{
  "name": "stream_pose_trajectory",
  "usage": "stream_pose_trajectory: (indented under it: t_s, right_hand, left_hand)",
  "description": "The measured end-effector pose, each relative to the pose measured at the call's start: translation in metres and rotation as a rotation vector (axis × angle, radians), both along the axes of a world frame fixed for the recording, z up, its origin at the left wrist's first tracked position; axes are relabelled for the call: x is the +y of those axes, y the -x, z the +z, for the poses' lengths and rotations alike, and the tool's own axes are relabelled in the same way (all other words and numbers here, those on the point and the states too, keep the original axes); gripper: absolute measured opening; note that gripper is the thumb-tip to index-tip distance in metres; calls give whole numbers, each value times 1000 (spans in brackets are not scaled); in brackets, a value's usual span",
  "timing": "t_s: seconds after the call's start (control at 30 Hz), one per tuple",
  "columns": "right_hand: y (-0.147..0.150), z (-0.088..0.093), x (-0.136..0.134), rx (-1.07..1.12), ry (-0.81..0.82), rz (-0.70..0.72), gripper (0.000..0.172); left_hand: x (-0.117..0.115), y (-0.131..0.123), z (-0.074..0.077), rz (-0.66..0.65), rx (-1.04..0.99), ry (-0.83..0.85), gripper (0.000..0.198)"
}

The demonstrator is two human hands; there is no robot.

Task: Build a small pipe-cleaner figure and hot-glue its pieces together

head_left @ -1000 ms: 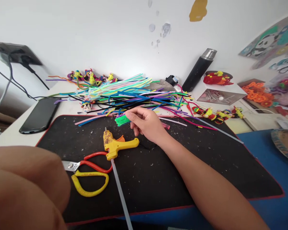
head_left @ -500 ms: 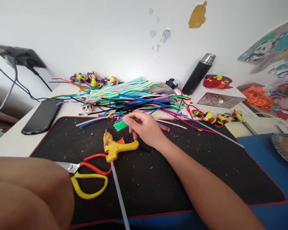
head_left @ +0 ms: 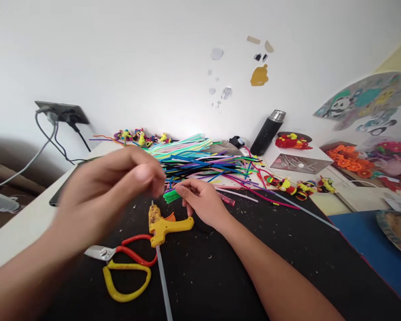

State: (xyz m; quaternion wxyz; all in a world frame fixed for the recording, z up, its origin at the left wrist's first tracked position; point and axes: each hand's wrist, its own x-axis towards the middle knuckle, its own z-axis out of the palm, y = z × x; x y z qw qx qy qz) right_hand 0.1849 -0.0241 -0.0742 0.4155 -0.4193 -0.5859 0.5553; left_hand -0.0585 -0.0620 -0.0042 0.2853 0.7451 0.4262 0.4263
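Note:
Thumb and fingers of my right hand (head_left: 207, 205) are closed at the end of a small bundle of bright green folded pipe cleaners (head_left: 171, 196). In the left foreground, my left hand (head_left: 110, 191) is raised with its fingers curled and the thumb against them. It is somewhat blurred, and nothing shows in it. Between and below the hands lies a yellow glue gun (head_left: 169, 226), a long clear glue stick (head_left: 163, 278) running out of its back. Scissors (head_left: 127, 267) with one red and one yellow handle rest beside it on the black mat (head_left: 207, 281).
A heap of coloured pipe cleaners (head_left: 200, 162) lies behind my hands. Small pipe-cleaner figures (head_left: 285, 183) lie at the right. A black flask (head_left: 267, 133) leans against the wall near a white box (head_left: 299, 164). My left hand partly covers a phone (head_left: 58, 191).
My left hand has come up from the lower left towards the green bundle. The view has tilted upward, showing more wall. My right hand stays at the green bundle.

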Motion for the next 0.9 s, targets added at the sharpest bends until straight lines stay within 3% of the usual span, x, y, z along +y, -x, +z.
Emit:
stream_pose_trajectory:
  t_s: [0.1,0.2,0.37,0.53,0.73,0.9]
  right_hand:
    - [0,-2,1,26,10,-6,38]
    - [-2,-2,4,34,-9,-26,39]
    - [-6,-1,9,48,-8,-73,43]
    - [-8,-1,11,67,-5,-106,46]
    - [-8,-4,11,97,-14,-96,46]
    - [-7,-2,12,137,12,-97,49]
  left_hand:
    - [48,-39,18,-84,32,87,40]
    - [70,-41,5,-149,125,145,42]
    - [64,-32,-12,-287,234,257,42]
    - [59,-42,-17,-265,381,295,45]
    - [62,-49,-35,-277,216,316,30]
    - [65,-50,-34,-262,21,338,29]
